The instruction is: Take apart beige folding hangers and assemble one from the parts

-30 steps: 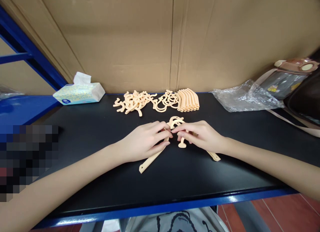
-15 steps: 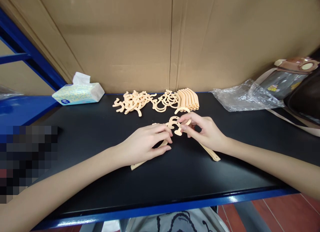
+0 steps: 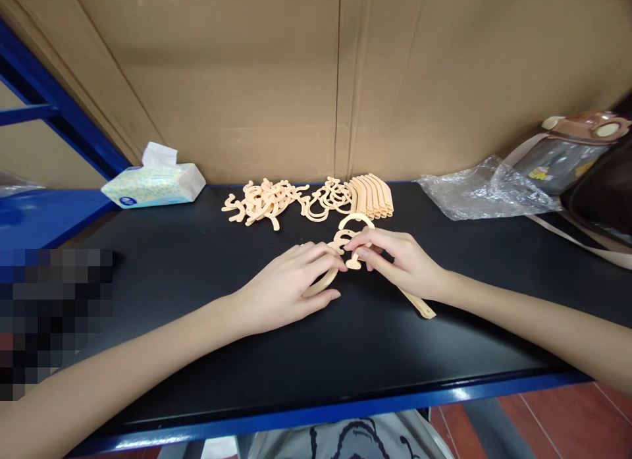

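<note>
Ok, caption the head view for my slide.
Left hand and right hand handling pale curved pieces on a black tabletop.

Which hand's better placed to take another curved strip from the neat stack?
Probably the right hand: it's nearer the stack of curved strips, though its fingers hold a hook-shaped piece. The left hand is farther off, over another curved strip.

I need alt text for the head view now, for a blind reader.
A person's right hand pinches a cream, hook-shaped piece; the left hand covers part of a cream, curved strip on a black tabletop. Behind lie loose cream pieces and stacked cream bars.
</note>
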A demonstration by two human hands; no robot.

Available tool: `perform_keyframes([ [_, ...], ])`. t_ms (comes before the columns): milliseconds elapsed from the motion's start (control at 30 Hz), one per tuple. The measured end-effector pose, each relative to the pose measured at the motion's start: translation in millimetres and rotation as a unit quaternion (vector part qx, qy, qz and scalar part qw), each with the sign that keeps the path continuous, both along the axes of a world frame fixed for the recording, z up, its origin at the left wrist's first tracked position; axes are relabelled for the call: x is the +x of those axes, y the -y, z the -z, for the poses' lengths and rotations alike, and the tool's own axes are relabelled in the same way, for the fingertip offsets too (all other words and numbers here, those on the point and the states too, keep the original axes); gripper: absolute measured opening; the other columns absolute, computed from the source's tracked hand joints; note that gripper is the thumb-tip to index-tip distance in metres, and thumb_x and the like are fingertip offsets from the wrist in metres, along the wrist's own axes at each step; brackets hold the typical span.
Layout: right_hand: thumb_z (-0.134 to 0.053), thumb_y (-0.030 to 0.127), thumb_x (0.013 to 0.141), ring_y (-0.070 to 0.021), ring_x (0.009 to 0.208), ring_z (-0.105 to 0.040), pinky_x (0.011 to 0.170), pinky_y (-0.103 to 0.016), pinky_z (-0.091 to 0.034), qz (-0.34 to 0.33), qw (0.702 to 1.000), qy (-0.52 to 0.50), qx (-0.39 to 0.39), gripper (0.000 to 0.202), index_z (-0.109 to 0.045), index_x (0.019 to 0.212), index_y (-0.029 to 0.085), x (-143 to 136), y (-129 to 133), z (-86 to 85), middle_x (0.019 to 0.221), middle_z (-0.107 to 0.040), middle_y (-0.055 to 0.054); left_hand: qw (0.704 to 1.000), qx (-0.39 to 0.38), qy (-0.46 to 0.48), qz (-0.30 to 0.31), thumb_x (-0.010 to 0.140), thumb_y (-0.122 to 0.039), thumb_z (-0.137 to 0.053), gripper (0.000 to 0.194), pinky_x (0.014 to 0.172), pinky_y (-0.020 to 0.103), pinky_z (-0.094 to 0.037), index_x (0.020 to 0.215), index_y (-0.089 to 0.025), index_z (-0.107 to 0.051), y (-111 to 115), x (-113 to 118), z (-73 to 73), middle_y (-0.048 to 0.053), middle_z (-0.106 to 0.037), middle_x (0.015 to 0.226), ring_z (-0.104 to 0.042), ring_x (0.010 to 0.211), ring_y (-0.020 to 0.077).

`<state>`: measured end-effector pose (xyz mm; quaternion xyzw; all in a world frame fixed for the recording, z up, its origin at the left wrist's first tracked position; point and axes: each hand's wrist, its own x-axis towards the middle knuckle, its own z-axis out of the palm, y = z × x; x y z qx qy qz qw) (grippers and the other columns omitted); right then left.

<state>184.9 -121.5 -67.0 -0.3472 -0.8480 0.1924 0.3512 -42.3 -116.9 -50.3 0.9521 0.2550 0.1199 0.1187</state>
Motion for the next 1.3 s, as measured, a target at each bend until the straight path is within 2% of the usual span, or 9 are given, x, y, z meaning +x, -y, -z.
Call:
perform_keyframes([
  [367,-0.041,0.023,0.094,-0.0077,0.065,-0.056,0.065,-0.021,-0.045,-0.009,1.000,-0.004,0.010,0.019,-0.058,0.103,0.019,-0.2,-0.9,0.6,0.090,-0.061,-0.002,0.998,0.019,0.001,-0.055,0.090,-0.033,-0.049,0.028,0.088,0.036,-0.040,0.116,-0.022,-0.048,-2.1,-0.7,2.6,0.005,-0.054,0.116,-0.050,0.101,0.0208],
  [933,-0.040,0.024,0.094,-0.0103,0.073,-0.058,0.067,-0.023,-0.046,-0.004,1.000,0.009,0.022,0.021,-0.058,0.104,0.020,0.4,-1.4,1.1,0.090,-0.062,-0.003,0.999,0.029,0.012,-0.031,0.091,-0.028,-0.045,0.024,0.090,0.037,-0.042,0.113,-0.020,-0.051,-2.9,0.0,3.4,0.006,-0.056,0.113,-0.049,0.102,0.0201],
  [1067,-0.042,0.025,0.094,-0.0094,0.070,-0.057,0.065,-0.022,-0.045,-0.004,1.000,0.007,0.014,0.020,-0.058,0.104,0.020,0.6,-1.2,1.6,0.090,-0.062,-0.003,0.999,0.003,0.024,-0.026,0.090,-0.026,-0.047,0.024,0.088,0.034,-0.044,0.114,-0.022,-0.049,-1.4,-0.1,2.9,0.006,-0.053,0.112,-0.050,0.102,0.0196],
  [1300,-0.043,0.024,0.093,-0.0086,0.065,-0.054,0.063,-0.021,-0.043,-0.008,1.000,0.009,-0.001,0.019,-0.058,0.103,0.019,0.1,-0.4,0.5,0.088,-0.061,-0.002,0.999,0.008,0.027,-0.036,0.086,-0.022,-0.050,0.022,0.083,0.030,-0.045,0.107,-0.021,-0.046,1.0,0.0,0.3,0.004,-0.052,0.108,-0.051,0.099,0.0185],
])
